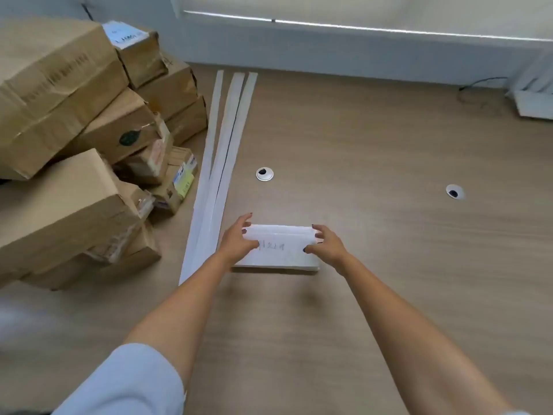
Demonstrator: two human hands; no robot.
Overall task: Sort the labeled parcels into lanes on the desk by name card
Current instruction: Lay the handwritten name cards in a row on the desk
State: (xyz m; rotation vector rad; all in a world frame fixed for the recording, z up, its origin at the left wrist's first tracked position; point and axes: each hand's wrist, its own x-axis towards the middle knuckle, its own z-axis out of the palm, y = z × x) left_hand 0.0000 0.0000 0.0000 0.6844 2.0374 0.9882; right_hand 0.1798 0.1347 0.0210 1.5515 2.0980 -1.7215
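Note:
A small stack of white folded name cards (281,250) lies on the wooden desk (374,163), handwriting showing on the top one. My left hand (238,241) grips the stack's left end, thumb on top and fingers over the far edge. My right hand (326,242) pinches the right end the same way. A heap of brown cardboard parcels (86,139) with labels fills the desk's left side. Three long white paper strips (221,151) lie side by side between the parcels and the cards, running away from me.
Two round cable grommets (264,174) (454,192) sit in the desk top. A white device (534,97) with a dark cable stands at the far right by the wall. A window blind hangs behind the desk.

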